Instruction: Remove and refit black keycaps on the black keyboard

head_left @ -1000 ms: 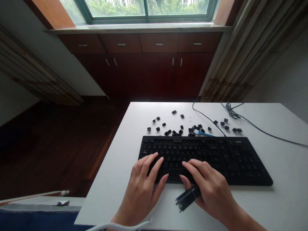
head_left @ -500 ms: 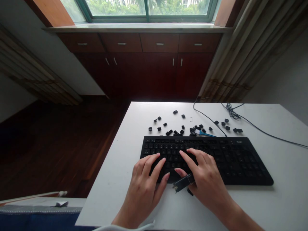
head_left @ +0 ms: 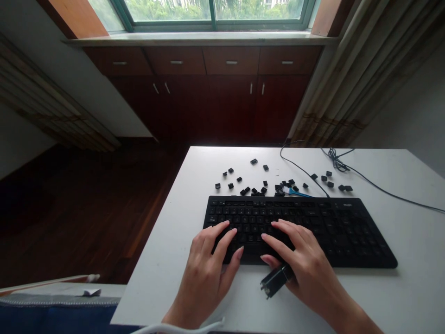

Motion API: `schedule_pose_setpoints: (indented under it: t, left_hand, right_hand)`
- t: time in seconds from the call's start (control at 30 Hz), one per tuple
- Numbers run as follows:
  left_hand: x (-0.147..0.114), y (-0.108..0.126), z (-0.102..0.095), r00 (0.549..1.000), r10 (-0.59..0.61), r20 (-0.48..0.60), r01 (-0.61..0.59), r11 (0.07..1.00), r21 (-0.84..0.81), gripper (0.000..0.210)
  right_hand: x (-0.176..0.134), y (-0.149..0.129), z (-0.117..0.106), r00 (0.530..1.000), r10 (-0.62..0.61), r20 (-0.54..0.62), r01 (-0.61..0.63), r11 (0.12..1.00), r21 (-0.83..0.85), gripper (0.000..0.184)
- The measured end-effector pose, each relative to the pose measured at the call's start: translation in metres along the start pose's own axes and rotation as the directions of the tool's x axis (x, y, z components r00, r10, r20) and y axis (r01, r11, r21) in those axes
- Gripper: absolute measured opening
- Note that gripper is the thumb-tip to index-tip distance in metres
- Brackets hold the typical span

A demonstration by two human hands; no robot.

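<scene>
Keyboard [head_left: 333, 227] on seemingly white table [head_left: 410, 297]

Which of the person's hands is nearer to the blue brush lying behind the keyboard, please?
The right hand. Its fingers rest on the keyboard almost straight below the blue brush, while the left hand sits further off, down and to the brush's left.
</scene>
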State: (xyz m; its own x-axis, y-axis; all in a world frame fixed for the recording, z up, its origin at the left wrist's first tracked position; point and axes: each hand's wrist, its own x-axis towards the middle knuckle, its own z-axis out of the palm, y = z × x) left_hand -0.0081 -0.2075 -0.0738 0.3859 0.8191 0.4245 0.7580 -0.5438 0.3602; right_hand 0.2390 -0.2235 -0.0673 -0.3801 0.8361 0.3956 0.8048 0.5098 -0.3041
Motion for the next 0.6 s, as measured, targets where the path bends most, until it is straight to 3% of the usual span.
schedule_pose_setpoints:
  t: [0.4,0.6]
  left_hand:
    - [0.0016,0.0009,-0.0017,1.0,0.0,0.005,0.0,1.0,-0.004,0.036]
    - [0.0014,0.0015,-0.0018,1.0,-0.006,0.015,0.006,1.0,-0.009,0.036]
  right_hand:
    - [-0.0034,0.0012,0.002,0.999,0.001,-0.032,-0.001,1.0,0.005,0.036]
    - [-0.0004,-0.0022,-0.0015,0.999,-0.043,0.025,0.043,0.999,-0.023,0.036]
